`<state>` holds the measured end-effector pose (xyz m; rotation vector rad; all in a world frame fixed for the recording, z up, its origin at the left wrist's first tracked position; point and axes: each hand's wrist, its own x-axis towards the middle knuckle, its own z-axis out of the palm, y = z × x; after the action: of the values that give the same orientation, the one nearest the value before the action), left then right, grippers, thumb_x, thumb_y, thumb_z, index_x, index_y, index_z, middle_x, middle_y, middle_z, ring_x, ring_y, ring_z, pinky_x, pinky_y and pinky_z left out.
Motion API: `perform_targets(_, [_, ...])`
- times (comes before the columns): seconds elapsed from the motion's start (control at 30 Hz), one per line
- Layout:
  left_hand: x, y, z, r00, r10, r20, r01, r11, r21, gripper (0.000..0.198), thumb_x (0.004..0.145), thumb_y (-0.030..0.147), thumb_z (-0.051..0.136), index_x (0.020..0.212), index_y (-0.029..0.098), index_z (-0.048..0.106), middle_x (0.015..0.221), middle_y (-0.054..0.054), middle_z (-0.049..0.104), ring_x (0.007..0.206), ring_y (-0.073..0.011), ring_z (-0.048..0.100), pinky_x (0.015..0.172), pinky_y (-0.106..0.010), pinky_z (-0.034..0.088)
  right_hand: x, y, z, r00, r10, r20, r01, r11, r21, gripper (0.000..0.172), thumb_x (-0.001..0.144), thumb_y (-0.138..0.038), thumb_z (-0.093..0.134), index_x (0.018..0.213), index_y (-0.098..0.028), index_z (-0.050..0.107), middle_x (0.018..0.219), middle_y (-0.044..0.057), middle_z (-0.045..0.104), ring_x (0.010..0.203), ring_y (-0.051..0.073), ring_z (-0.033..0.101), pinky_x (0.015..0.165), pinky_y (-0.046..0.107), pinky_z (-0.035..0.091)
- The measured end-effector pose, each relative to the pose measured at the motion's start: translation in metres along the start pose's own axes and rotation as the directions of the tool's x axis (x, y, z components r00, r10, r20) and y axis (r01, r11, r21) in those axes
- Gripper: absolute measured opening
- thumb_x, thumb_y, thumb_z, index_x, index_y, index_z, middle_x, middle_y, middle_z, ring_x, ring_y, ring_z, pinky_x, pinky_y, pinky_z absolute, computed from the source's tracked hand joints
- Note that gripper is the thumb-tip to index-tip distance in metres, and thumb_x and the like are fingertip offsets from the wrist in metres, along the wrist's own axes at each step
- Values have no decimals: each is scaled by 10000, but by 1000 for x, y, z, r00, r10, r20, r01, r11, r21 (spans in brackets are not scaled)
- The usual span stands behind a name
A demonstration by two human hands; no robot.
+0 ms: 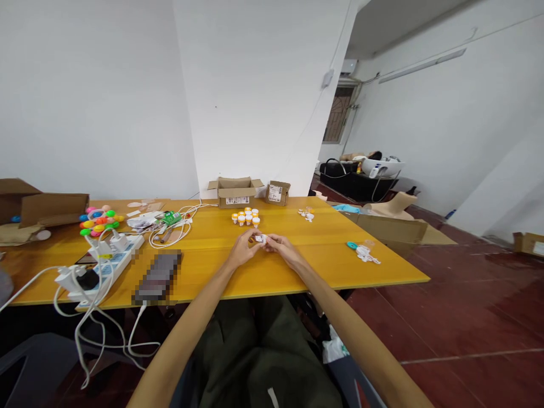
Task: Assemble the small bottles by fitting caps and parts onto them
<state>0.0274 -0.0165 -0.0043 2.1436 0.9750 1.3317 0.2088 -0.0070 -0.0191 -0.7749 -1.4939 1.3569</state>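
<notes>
Left hand [244, 248] and right hand [283, 249] pinch small white piece [260, 239], seemingly unfinished; white-and-orange pieces [249, 219] grouped beyond, likely done; loose white parts [364, 253] at right, likely left.

Dark green trousers [250, 351], bare forearms [191, 320]

From my distant post I saw a yellow-brown bench [331, 243]. Behind its cluster of white-and-orange pieces [248, 219] stood an open carton [236, 196] and a smaller carton [277, 194]; left of that cluster lay a bundle of coloured balls [101, 221], a power strip [113, 267] and a dark phone [158, 276]; right of it, two scatterings of small white parts [366, 253].
</notes>
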Motion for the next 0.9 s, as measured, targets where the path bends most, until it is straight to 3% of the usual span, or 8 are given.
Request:
perform_targets(0.23, [-1,3,-1,998,56,-17,-56,998,18,128,821,237,648,943,213,677,948,-30,720,855,-175,644,802,-309,522,-1,-1,1,1000,4,-26,-3,999,38,459,659,-569,804,954,-220,756,897,55,731,799,177,646,771,311,522])
perform_targets(0.63, [-1,-1,2,998,49,-28,-47,998,39,118,843,229,627,929,230,709,925,-30,743,816,-180,675,798,-325,552,-1,0,-1,1000,-1,-25,2,999,47,410,648,-539,820,899,-222,746,916,55,727,806,181,641,787,328,533])
perform_targets(0.9, [-3,5,-2,992,127,-21,-124,986,107,88,860,215,600,883,220,685,938,-53,683,820,-175,638,788,-305,531,-1,0,2,999,-11,-47,13,999,35,417,630,-547,824,886,-229,738,877,42,718,774,173,625,773,330,523])
